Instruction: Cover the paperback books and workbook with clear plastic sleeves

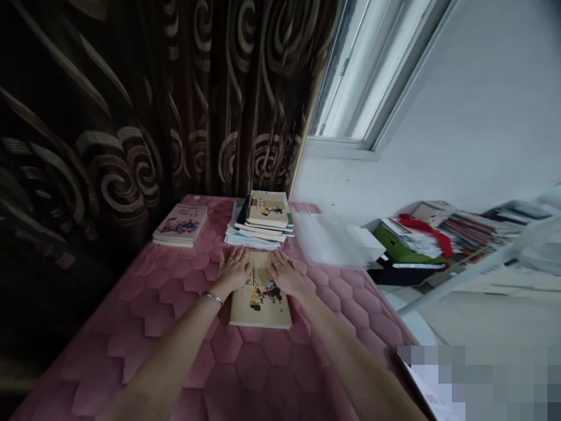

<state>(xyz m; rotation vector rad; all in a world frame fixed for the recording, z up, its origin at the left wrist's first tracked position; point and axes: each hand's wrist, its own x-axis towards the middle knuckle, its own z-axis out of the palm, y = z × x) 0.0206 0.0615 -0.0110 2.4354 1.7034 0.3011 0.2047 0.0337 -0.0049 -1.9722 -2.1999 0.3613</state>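
Observation:
A tan-covered book (pixel 262 299) with a small picture lies flat on the pink quilted surface (pixel 175 327) in front of me. My left hand (pixel 234 268), a bangle on its wrist, rests flat on the book's far left corner with fingers stretched out. My right hand (pixel 284 272) lies flat on the far right corner, fingers also spread. Just beyond my fingertips stands a stack of books (pixel 262 224) with a similar tan book on top.
A smaller pile of pink-covered books (pixel 181 224) sits at the far left by a dark patterned curtain (pixel 131 117). A blurred clear plastic sheet (pixel 331 240) hangs at the bed's right edge. Cluttered books and a green box (pixel 397 245) lie on the floor at right.

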